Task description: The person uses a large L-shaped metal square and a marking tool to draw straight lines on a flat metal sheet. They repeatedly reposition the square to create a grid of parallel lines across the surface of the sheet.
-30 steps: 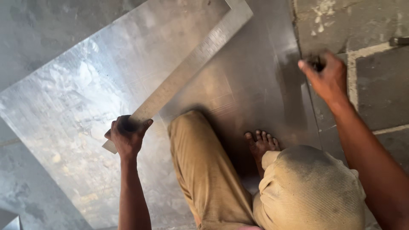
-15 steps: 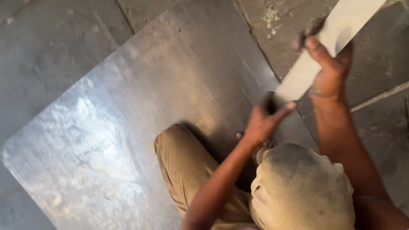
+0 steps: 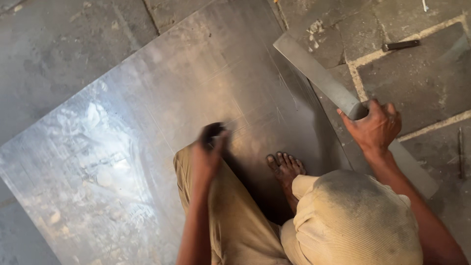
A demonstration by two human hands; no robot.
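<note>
Stone floor (image 3: 59,44), grey, laid in slabs with pale mortar joints at the right. Metal sheet (image 3: 122,147), large, dull silver, scuffed and faintly scribed with lines, lay flat on the floor and filled most of the view. Straightedge (image 3: 324,81), long flat grey metal strip, lay slantwise over the sheet's right edge and out onto the slabs; right hand (image 3: 375,127) clenched around it near its middle, thumb on the near side. Left hand (image 3: 208,154), blurred, hovered over the sheet above the knee, fingers closed on a small dark object (image 3: 213,130), kind not discernible. Bare foot (image 3: 285,167) rested on the sheet between the two hands; tan trousers (image 3: 235,221) and pale ribbed cloth (image 3: 351,221) in the foreground. Small dark tool (image 3: 401,45) lay on the slabs at upper right, well apart from the hands.
</note>
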